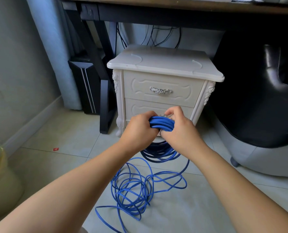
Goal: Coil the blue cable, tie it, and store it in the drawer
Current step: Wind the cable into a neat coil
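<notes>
While the fingers (148,116) of our left hand (140,127) curl tight over the gathered turns of the blue cable (161,122), the fingers (174,112) of our right hand (179,130) bend closed round the same bundle from its three o'clock side. We cannot tell what their tips meet. Between the two hands only a short stretch of the bundle shows. At six o'clock from our wrists the rest of the coil hangs in shadow, and one strand runs on down to a loose tangle of loops (131,187) on the tiled floor (72,132). At twelve o'clock stands the white nightstand (163,64), its top drawer (140,86) closed and its lower drawer (140,106) partly behind our hands. At eight o'clock, at the edge of view, stands a pale bin (0,179).
</notes>
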A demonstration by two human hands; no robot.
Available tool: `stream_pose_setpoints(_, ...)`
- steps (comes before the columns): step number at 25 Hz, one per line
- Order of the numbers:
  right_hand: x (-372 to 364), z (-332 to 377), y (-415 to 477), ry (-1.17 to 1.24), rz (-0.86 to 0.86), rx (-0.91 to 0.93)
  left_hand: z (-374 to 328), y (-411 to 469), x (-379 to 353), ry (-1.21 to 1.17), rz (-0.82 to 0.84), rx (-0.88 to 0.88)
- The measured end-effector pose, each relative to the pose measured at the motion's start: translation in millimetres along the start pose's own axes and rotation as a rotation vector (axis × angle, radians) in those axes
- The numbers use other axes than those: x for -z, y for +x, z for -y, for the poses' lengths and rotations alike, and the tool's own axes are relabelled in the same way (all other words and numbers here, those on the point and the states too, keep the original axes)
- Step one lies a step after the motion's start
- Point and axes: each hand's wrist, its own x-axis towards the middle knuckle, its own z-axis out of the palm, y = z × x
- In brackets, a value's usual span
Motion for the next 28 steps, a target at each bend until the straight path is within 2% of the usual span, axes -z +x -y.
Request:
stream_pose_setpoints(2,1.2,-4.8,0.6,0.222,0.046,-0.125,1.4,0.4,1.9,-0.174,-0.016,0.103)
stream_pose_setpoints(5,-4.8,-12.4,-1.0,0.508,0.061,-0.195,1.1,2.2,4.3,-0.379,-0.071,0.222)
stream_pose_setpoints(9,-15.5,-9.8,-2.0,0.993,0.083,-0.330,-1.9,6.0,1.6,-0.831,-0.166,0.464)
stream_pose_setpoints(12,-26.9,-8.6,-1.7,1.078,0.027,-0.395,-1.7,1.5,-7.6,-1.018,-0.133,0.583)
stream_pose_setpoints(14,-25.2,-10.8,1.8,1.062,-0.052,-0.443,-1.4,-2.9,-12.8,-0.940,-0.070,0.572)
stream_pose_setpoints(16,-15.6,-14.8,6.7,0.987,-0.130,-0.442,-3.4,-4.0,-10.7,-0.764,0.026,0.489)
stream_pose_setpoints(18,-5.4,-19.2,10.1,0.741,-0.152,-0.347,-3.1,-1.2,-3.0,-0.703,0.064,0.381)
stream_pose_setpoints(20,0.7,-18.6,8.2,0.434,-0.109,-0.207,1.5,1.1,3.3,-0.596,0.048,0.236)
stream_pose_setpoints(23,-2.1,-14.5,0.8,0.020,0.028,-0.018,6.6,-2.8,3.5,-0.184,0.086,-0.048)
stream_pose_setpoints(26,-6.7,-8.6,-2.4,-0.298,0.055,0.135,8.4,-6.4,0.2,0.021,0.175,-0.054)
stream_pose_setpoints(28,-7.0,-8.3,-2.0,-0.333,0.019,0.148,10.0,-6.2,-0.9,0.036,0.171,-0.024)
